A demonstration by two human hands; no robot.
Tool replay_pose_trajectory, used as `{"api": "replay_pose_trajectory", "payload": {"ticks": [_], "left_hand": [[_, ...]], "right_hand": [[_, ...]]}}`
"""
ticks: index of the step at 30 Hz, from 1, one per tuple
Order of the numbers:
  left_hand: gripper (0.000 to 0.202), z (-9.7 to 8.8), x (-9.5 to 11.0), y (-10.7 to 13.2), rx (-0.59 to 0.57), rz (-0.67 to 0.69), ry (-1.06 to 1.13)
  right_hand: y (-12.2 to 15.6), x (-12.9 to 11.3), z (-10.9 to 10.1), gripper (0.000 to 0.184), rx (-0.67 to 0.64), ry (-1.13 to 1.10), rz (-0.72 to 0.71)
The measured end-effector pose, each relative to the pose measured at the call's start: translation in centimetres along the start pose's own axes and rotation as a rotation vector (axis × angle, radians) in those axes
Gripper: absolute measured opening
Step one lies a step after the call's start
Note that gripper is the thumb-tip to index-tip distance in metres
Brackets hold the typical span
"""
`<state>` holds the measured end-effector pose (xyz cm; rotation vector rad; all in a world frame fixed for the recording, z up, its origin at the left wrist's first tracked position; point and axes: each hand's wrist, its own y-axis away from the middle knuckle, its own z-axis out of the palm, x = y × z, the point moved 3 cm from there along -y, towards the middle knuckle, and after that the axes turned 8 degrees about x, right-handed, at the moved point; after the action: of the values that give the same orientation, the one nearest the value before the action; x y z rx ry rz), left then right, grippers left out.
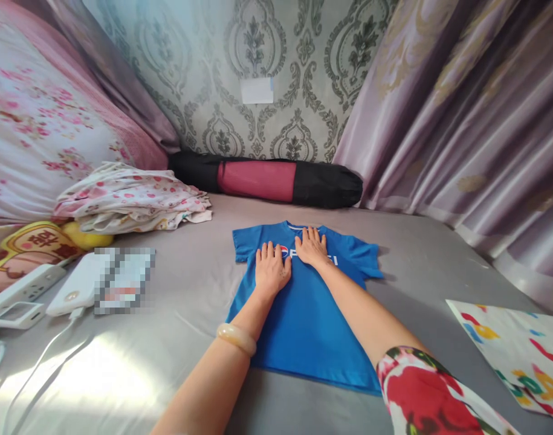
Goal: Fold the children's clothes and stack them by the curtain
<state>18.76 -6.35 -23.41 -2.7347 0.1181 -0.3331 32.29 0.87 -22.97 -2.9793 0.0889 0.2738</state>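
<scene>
A blue T-shirt [312, 326] with a white printed word and a round logo lies spread out, front up, its collar pointing away from me. My left hand [272, 269] rests flat on the chest, beside the round logo, fingers stretched out. Just below the collar, my right hand [311, 246] lies flat too, covering part of the lettering. Neither hand grips the cloth. Both sleeves of the shirt are laid out to the sides.
The shirt lies on a grey sheet [185, 356]. A black and red rolled bag [258, 180] lies along the wall. To the left are a crumpled printed cloth [135, 196], a white power bank [79, 284] and a power strip [26, 293]. A colourful printed sheet [516, 350] lies right.
</scene>
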Motion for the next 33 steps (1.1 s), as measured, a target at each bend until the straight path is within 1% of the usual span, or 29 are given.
{"api": "replay_pose_trajectory", "payload": {"ticks": [1,3,5,8,10,11,13,16,18,20,23,25,27,30,33], "left_hand": [[0.057,0.0,0.0,0.0,0.005,-0.001,-0.002],[0.057,-0.1,-0.1,0.0,0.012,-0.006,-0.002],[0.056,-0.1,-0.1,0.0,0.011,-0.012,0.002],[0.054,0.0,0.0,0.0,-0.006,-0.010,0.010],[0.054,0.1,0.0,0.0,-0.018,-0.010,0.009],[0.054,0.1,0.0,-0.1,-0.021,-0.013,0.007],[0.054,0.2,0.0,-0.1,-0.021,-0.020,0.002],[0.054,0.2,0.1,-0.1,-0.011,-0.021,0.000],[0.054,0.1,0.1,-0.1,-0.005,-0.018,0.002],[0.054,0.0,0.0,-0.1,-0.012,-0.025,0.005],[0.055,-0.2,0.0,-0.1,-0.049,-0.039,0.011],[0.056,-0.3,-0.1,-0.2,-0.076,-0.051,0.021],[0.057,-0.3,-0.2,-0.3,-0.087,-0.064,0.031],[0.060,0.0,-0.4,-0.3,-0.065,-0.062,0.037],[0.062,0.4,-0.5,-0.3,-0.040,-0.051,0.044]], "right_hand": [[-0.1,-0.1,0.0,0.061,0.003,-0.004,0.004],[0.6,-0.2,-0.1,0.061,0.025,-0.012,-0.027],[2.2,-0.5,-0.2,0.061,0.041,-0.019,-0.121],[4.5,-1.2,-0.1,0.058,-0.011,-0.030,-0.318],[4.9,-1.6,0.0,0.058,-0.053,-0.033,-0.400],[4.6,-1.8,0.1,0.058,-0.062,-0.031,-0.414],[3.1,-2.3,0.3,0.058,-0.060,-0.027,-0.396],[0.5,-3.1,0.7,0.059,-0.055,-0.026,-0.324],[-0.3,-3.6,0.9,0.059,-0.053,-0.025,-0.298],[0.0,-3.8,0.9,0.059,-0.038,-0.026,-0.300],[1.6,-3.8,0.6,0.058,-0.021,-0.038,-0.385],[2.4,-3.8,0.4,0.058,-0.049,-0.040,-0.455],[2.3,-4.0,0.4,0.058,-0.093,-0.032,-0.490],[0.2,-4.9,1.0,0.059,-0.126,-0.028,-0.470],[-2.4,-6.1,1.8,0.060,-0.107,-0.023,-0.365]]}}
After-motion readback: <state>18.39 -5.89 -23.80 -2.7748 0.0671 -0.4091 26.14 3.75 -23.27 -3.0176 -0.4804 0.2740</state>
